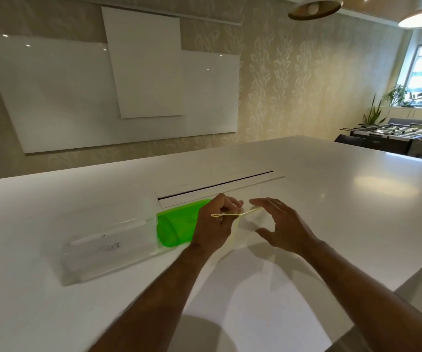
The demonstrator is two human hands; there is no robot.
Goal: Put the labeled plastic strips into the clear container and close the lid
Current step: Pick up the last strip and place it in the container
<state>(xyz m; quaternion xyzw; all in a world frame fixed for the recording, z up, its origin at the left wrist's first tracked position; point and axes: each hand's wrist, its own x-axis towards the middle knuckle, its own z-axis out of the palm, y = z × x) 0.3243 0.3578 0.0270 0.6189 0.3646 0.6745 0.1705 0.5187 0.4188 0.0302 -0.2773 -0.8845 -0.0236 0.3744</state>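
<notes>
A clear plastic container [108, 247] lies on the white table [331, 199] at the left, with dark handwriting on its face. A bright green part [176, 224] adjoins its right end. My left hand [215, 224] is just right of the green part, fingers closed on thin, clear yellowish plastic strips [232, 214] held above the table. The strips are nearly transparent and only their edges show. My right hand [281, 222] hovers beside them with fingers spread, its fingertips near the strips' far end. I cannot tell whether the container is open.
A long cable slot [215, 185] with a flap runs across the table just behind the hands. Whiteboards [103, 92] hang on the wall beyond. A foosball table [408, 135] and plants stand at the far right.
</notes>
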